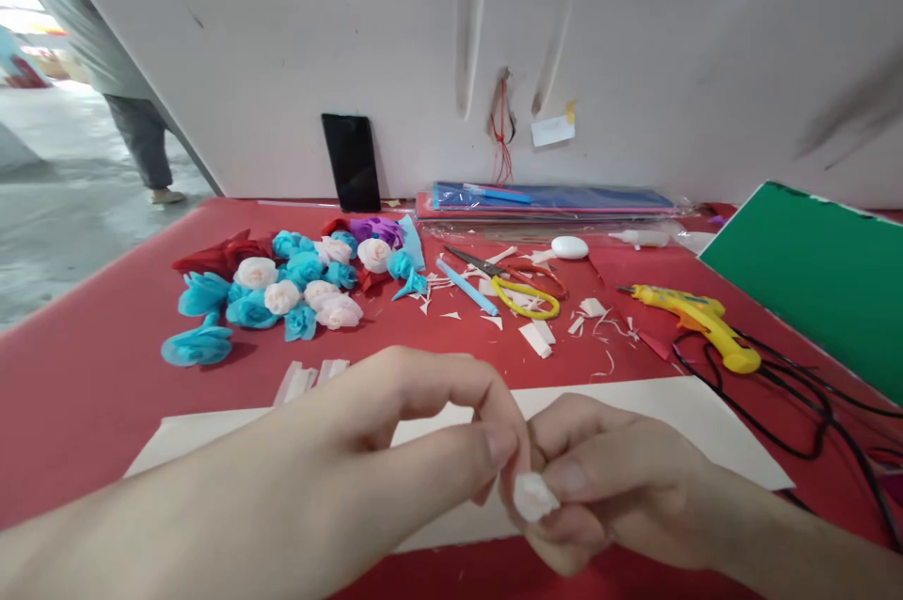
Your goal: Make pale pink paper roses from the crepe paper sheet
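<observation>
My left hand (416, 431) and my right hand (607, 487) meet low in the view, both pinched on a small rolled pale pink paper bud (534, 497). The fingers of both hands curl closed around it, thumbs pressing it from above. Under the hands lies a cream sheet of paper (705, 412) on the red table (85, 393). A heap of finished paper flowers (296, 285), blue, pale pink, red and purple, lies farther back on the left.
Yellow-handled scissors (522, 294), a blue pen (467, 288), paper scraps and a yellow glue gun (705, 323) with black cable lie mid-table. A green board (818, 271) sits right, stacked coloured sheets (550, 200) and a black phone (351, 163) against the wall. A person's legs (145, 139) show far left.
</observation>
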`<state>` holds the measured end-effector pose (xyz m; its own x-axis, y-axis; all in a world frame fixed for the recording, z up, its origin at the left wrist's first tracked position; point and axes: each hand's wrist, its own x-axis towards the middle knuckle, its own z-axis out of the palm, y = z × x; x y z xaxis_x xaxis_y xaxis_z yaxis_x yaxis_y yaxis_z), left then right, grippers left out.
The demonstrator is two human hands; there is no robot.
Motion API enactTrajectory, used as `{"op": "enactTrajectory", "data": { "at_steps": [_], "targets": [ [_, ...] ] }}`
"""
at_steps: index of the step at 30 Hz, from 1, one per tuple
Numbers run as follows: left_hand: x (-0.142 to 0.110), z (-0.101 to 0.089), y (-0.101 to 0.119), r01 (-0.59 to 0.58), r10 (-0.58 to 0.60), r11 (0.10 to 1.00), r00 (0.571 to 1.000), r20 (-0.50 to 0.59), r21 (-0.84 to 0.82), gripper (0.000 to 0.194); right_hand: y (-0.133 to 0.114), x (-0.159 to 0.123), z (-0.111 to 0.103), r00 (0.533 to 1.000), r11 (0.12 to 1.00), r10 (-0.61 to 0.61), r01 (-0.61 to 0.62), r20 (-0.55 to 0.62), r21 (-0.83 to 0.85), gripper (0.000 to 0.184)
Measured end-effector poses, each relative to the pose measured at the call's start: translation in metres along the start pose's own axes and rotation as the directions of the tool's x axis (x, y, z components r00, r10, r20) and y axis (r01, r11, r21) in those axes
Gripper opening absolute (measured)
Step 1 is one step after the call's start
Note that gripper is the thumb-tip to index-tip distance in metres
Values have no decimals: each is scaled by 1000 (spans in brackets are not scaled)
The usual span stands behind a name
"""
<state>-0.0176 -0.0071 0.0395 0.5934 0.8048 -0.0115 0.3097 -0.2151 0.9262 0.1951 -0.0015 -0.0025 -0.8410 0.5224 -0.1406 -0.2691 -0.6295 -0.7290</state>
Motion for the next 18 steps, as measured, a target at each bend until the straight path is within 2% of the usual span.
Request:
{"op": "enactTrajectory", "data": {
  "at_steps": [4,8,13,18],
  "targets": [
    [5,0,-1,109,-101,986,992,71,-123,16,-2,4,4,996,999,-24,20,87,42,19],
    [5,2,0,195,-149,953,968,200,-234,21,-2,5,4,995,996,-58,52,86,76,18],
    [4,3,-1,202,-169,958,972,166,-206,21,-2,3,2,996,995,-54,48,64,88,15],
    [8,5,-6,144,-129,978,986,105,-153,21,-3,3,2,998,996,-48,44,40,83,20]
  ]
}}
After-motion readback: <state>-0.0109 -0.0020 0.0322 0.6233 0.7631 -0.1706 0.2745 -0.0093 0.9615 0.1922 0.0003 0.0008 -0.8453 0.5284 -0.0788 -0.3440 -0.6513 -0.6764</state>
